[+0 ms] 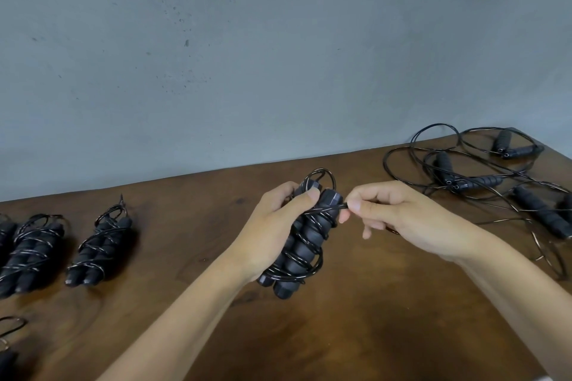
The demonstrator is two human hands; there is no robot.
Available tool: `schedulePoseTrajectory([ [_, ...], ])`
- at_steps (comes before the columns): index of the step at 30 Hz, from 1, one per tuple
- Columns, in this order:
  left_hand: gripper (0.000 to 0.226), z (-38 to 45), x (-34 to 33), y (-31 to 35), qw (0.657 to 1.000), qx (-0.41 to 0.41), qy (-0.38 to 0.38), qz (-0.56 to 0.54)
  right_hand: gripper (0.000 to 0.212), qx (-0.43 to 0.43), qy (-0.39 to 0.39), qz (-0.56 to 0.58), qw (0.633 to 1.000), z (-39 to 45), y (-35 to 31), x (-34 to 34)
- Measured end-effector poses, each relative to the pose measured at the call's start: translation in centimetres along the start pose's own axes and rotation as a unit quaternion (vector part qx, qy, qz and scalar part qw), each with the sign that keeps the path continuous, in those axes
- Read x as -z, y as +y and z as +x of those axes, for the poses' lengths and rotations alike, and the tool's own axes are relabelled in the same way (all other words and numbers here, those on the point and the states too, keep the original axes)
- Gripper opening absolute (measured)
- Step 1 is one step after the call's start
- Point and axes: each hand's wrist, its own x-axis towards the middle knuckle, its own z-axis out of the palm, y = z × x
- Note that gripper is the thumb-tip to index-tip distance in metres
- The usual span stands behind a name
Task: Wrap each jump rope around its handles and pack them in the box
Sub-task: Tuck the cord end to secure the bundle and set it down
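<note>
Left hand point(272, 226) clamped round wrapped jump rope point(301, 241), right hand point(393, 213) apparently pinching its cord end.

1. A brown wooden table point(356, 318) fills the lower part of the view, its far edge running at a slant, higher on the right than on the left
2. The tabletop has a dark, uneven grain, with lighter patches near the middle and darker ones toward the left
3. A grey wall point(278, 56) rises just behind the table and takes up the upper part of the view
4. The wall's surface is matt, with small dark specks and pits scattered over it, thickest near the middle
</note>
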Motion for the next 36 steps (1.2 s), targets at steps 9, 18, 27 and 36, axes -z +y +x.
schedulePoseTrajectory([
  [9,0.045,-0.7,-0.3,0.1,0.996,-0.030,-0.020,0.085,0.028,0.010,0.005,0.032,0.999,0.2,1.2,-0.1],
  [18,0.050,-0.8,-1.0,-0.5,0.995,-0.028,-0.041,0.088,0.026,0.009,-0.007,0.105,0.994,0.0,3.9,0.3],
  [27,0.040,0.7,-3.2,-2.0,0.998,0.001,0.051,0.036,0.033,-0.040,0.059,0.349,0.934,-1.4,7.0,0.8],
  [36,0.028,2.7,-6.4,-2.1,0.994,0.050,0.082,-0.041,0.061,-0.019,0.102,0.595,0.797,-3.0,8.6,1.1],
])
